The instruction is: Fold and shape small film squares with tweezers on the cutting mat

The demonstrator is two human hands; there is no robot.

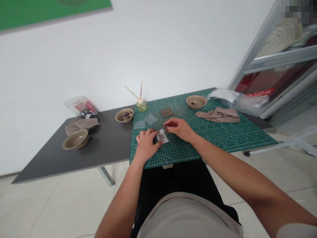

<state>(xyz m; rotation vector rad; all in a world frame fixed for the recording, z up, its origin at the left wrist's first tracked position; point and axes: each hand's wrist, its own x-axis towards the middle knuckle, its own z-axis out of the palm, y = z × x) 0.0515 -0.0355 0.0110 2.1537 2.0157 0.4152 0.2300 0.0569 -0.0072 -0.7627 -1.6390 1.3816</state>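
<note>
My left hand [148, 144] lies spread on the green cutting mat, its index finger and thumb at the edges of a small white square with grey smudges [162, 136]. Just right of that square, my right hand [180, 129] is closed in a pinch on a small dark piece [166, 128], mostly covered by the fingertips. Beyond the hands lie a brown square sheet [166, 112] and two pale grey-blue squares, one [151, 118] nearer the middle and the other [140, 124] at the mat's left edge.
The cutting mat [223, 135] covers the dark table's [109, 145] right part. A bowl of small dark and tan pieces [124, 115], a reed bottle [141, 105], another bowl [196, 101], a brown cloth [219, 115] and a plastic bag [237, 99] surround the work. Farther left stands a third bowl [75, 139].
</note>
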